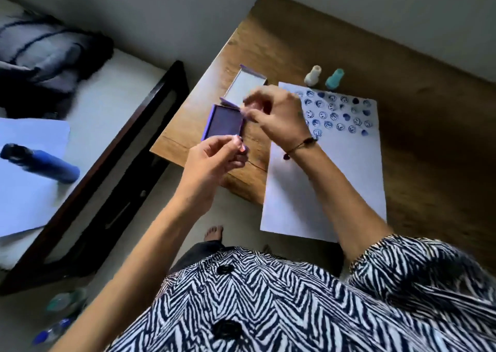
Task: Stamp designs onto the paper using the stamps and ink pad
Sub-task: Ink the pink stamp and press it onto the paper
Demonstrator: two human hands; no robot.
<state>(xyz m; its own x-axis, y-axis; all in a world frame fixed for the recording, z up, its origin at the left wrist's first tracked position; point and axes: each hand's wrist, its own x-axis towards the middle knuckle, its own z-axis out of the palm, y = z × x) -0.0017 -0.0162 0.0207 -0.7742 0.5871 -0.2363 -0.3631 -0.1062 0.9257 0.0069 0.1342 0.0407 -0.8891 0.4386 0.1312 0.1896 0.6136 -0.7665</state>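
Zebra-striped sleeves fill the bottom of the view, both forearms reaching out over the near edge of the wooden table (429, 126). Left hand (212, 161) comes first: fingers curled, fingertips pinched on something small and pale pink, too blurred to name, hovering just at the near end of the ink pad (225, 123). That pad sits open close to the table's left edge, its lid (245, 84) lying beyond it. Right hand (273, 112), wearing a dark cord bracelet, crosses over from the paper side, fingers bent and seemingly pinching a small blurred piece near the pad's far corner; what it holds, I cannot tell.

Looks like the inking step, or a swap of stamps, between prints. Next call: press a stamp squarely to the pad, then carry it right to the paper (335, 180).

Room to work? Plenty. Only the far part of the sheet carries rows of blue prints; the near half is bare, though it overhangs the table's front edge, so pressing there is risky. Two spare stamps, white (312, 75) and teal (334, 78), stand just past the sheet's far edge.
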